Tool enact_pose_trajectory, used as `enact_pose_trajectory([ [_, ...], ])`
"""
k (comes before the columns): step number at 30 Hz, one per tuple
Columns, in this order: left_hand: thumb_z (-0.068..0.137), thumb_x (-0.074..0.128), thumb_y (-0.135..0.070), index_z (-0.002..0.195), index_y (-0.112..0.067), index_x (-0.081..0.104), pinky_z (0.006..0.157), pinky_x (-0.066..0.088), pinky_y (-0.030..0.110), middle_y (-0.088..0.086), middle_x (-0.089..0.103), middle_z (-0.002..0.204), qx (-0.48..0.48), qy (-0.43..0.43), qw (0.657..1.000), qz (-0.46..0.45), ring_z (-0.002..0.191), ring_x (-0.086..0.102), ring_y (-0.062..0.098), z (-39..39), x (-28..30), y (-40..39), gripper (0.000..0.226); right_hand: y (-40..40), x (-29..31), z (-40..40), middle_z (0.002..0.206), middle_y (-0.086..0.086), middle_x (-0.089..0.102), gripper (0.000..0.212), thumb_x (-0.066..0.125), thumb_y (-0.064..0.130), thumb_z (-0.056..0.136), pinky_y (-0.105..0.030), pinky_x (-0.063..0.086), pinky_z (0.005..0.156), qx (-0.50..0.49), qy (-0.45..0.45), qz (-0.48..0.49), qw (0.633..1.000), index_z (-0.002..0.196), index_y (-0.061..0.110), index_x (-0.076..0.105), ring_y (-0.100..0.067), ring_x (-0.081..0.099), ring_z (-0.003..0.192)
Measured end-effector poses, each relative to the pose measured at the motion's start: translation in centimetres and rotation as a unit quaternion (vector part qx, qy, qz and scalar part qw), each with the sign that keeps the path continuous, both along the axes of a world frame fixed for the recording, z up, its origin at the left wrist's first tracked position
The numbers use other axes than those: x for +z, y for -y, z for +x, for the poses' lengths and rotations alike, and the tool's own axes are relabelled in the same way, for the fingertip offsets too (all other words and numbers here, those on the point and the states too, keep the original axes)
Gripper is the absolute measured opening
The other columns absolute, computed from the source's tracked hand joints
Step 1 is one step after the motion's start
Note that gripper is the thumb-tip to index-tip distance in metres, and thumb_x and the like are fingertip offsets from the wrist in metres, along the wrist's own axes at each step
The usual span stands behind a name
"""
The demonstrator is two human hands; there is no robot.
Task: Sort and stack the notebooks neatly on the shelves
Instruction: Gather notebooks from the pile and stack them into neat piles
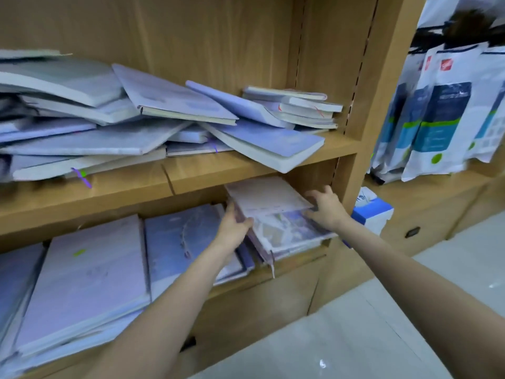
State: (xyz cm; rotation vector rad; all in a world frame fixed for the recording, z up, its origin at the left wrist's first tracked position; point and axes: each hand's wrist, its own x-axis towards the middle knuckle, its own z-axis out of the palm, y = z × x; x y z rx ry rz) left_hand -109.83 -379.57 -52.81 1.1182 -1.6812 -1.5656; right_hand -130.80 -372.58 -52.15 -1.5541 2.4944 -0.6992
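A pale pink, flat-covered notebook [266, 196] is held tilted at the right end of the lower wooden shelf [289, 266], its far edge raised toward the underside of the shelf above. It is gripped on both sides: the left hand [235, 224] is curled round its near left corner, thumb on top, while the right hand [325, 207] is set against its right edge, fingers bent round the cover's rim. Directly beneath it, a small stack of notebooks topped by a floral-patterned cover [287, 231] is seen lying flat, one pink ribbon marker [272, 265] hanging over the shelf's front lip. To the left on the same shelf, lavender-blue notebooks [87, 277] are laid in flat, overlapping piles. On the upper wooden shelf [213, 170], a disordered heap of lilac soft-cover notebooks [169, 105] is spread at slanting angles, one thick volume [273, 146] jutting past the front edge just above the hands. The shelving is built of light oak-coloured board with a slotted upright [355, 86] at the right. Beyond that upright, white and blue packaged goods [442, 116] are stood in a row, and a blue-and-white tissue box [373, 212] is set low beside the unit. A pale grey tiled floor [355, 337] is visible below.
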Motion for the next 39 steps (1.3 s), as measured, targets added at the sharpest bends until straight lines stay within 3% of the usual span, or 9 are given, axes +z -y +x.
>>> enact_pose_trajectory([
  [2,0.095,0.048,-0.010,0.149,-0.018,0.016,0.067,0.041,0.020,-0.003,0.053,0.112,-0.063,0.157,0.982,-0.088,0.091,0.056,0.016,-1.5,-1.9,1.0,0.062,1.6,-1.9,-0.8,0.131,-0.016,0.041,0.049,0.058,0.028,0.090,-0.040,0.036,0.100,-0.001,-0.001,0.088,0.996,0.135,0.015,0.045,-0.038,0.035,0.125],
  [4,0.096,0.045,-0.011,0.143,-0.011,0.034,0.061,0.037,0.017,0.007,0.053,0.119,-0.151,0.265,0.942,-0.137,0.101,0.057,0.020,-2.3,-3.8,1.2,0.048,2.5,-4.9,-0.8,0.134,-0.014,0.041,0.051,0.056,0.038,0.090,-0.041,0.032,0.102,0.044,0.012,0.186,0.981,0.135,0.017,0.046,-0.035,0.033,0.129],
  [9,0.095,0.046,-0.009,0.146,-0.016,0.029,0.104,0.030,0.027,0.003,0.021,0.155,-0.205,0.326,0.903,-0.191,0.134,0.035,0.027,-1.9,-5.6,2.2,0.054,2.5,-7.0,-0.2,0.150,-0.006,0.019,0.058,0.046,0.053,0.092,-0.044,0.015,0.112,0.024,-0.017,0.203,0.979,0.143,0.034,0.029,-0.037,0.017,0.137],
  [15,0.087,0.043,0.000,0.132,-0.007,0.048,0.098,0.038,0.027,0.008,0.052,0.133,-0.114,0.223,0.795,-0.552,0.118,0.051,0.022,2.5,-1.2,-0.7,0.046,-1.0,-4.2,0.9,0.131,-0.006,0.042,0.053,0.060,0.028,0.090,-0.037,0.039,0.101,-0.015,0.117,-0.123,0.985,0.138,0.014,0.040,-0.024,0.044,0.121],
  [20,0.083,0.040,-0.001,0.122,-0.009,0.049,0.089,0.038,0.033,0.009,0.052,0.119,-0.027,0.093,0.654,-0.750,0.106,0.049,0.024,6.1,4.1,-2.8,0.040,-4.1,4.6,4.9,0.126,-0.009,0.054,0.035,0.054,0.026,0.093,-0.035,0.054,0.089,0.032,0.482,-0.355,0.801,0.127,0.018,0.048,-0.018,0.061,0.105],
  [24,0.078,0.042,-0.001,0.122,-0.012,0.047,0.089,0.036,0.036,0.006,0.045,0.124,0.068,0.103,0.603,-0.788,0.107,0.046,0.025,7.6,8.2,-3.2,0.046,-5.1,7.8,7.6,0.128,0.000,0.043,0.055,0.070,0.034,0.082,-0.019,0.042,0.094,0.083,0.102,-0.380,0.916,0.128,0.028,0.041,-0.009,0.047,0.113],
  [27,0.078,0.050,-0.007,0.119,-0.016,0.057,0.096,0.033,0.041,0.008,0.055,0.125,0.114,0.181,0.559,-0.801,0.113,0.045,0.027,7.7,11.1,-2.1,0.043,-3.4,8.7,7.0,0.137,-0.008,0.043,0.066,0.068,0.042,0.074,-0.044,0.027,0.108,0.151,-0.179,-0.262,0.936,0.132,0.020,0.046,-0.028,0.036,0.130],
  [31,0.075,0.064,-0.016,0.099,-0.020,0.068,0.087,0.032,0.039,0.005,0.067,0.102,0.061,0.279,0.526,-0.801,0.092,0.061,0.029,7.3,14.1,0.3,0.024,-1.8,11.2,7.2,0.124,-0.009,0.062,0.046,0.063,-0.001,0.079,-0.044,0.037,0.102,0.135,-0.181,-0.244,0.943,0.122,0.012,0.061,-0.031,0.052,0.120],
  [39,0.067,0.061,-0.023,0.094,-0.015,0.068,0.063,0.044,0.033,0.005,0.067,0.084,0.088,0.275,0.601,-0.746,0.073,0.062,0.029,9.1,21.6,2.3,0.029,-3.4,15.1,7.0,0.103,-0.002,0.071,0.031,0.060,0.014,0.080,-0.042,0.055,0.069,0.117,-0.205,-0.416,0.878,0.110,0.015,0.067,-0.028,0.068,0.091],
])
